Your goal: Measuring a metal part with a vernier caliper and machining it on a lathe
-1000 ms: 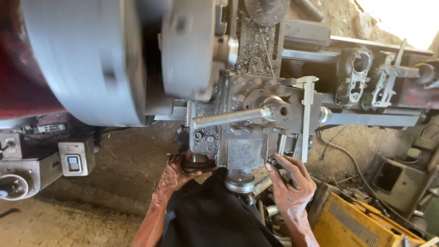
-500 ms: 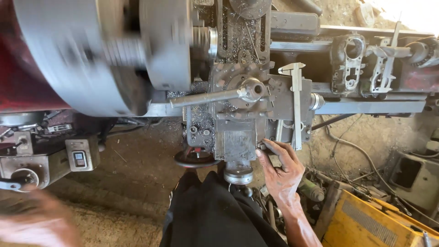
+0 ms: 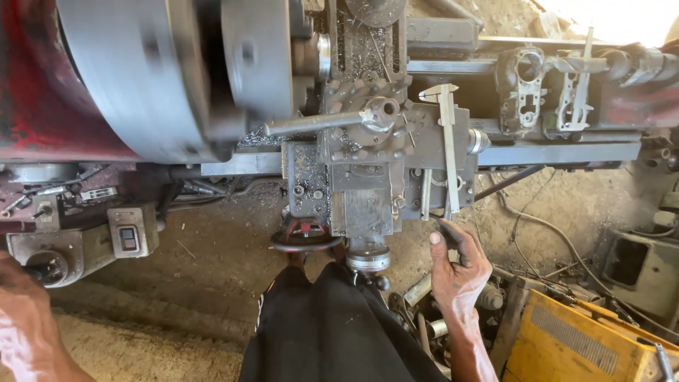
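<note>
Dusty workshop floor (image 3: pixel 212 262) lies beneath a grey lathe (image 3: pixel 368 177). His right hand (image 3: pixel 458 265) curls loosely, fingertips at a dark handle (image 3: pixel 447 228) beside the carriage, below the caliper (image 3: pixel 448 145). His left hand (image 3: pixel 25 325), blurred, hangs near the switch box (image 3: pixel 127 237); its grip cannot be told.

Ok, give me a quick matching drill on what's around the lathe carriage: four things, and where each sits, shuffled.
Things:
1. vernier caliper
2. red handwheel
3. right hand
4. yellow box

Places:
a. lower right corner, on the ground
b. just below the caliper's lower end
c. lying upright across the carriage top
d. front of the carriage, above the dark trousers

Pairs: 1-c, 2-d, 3-b, 4-a
</note>
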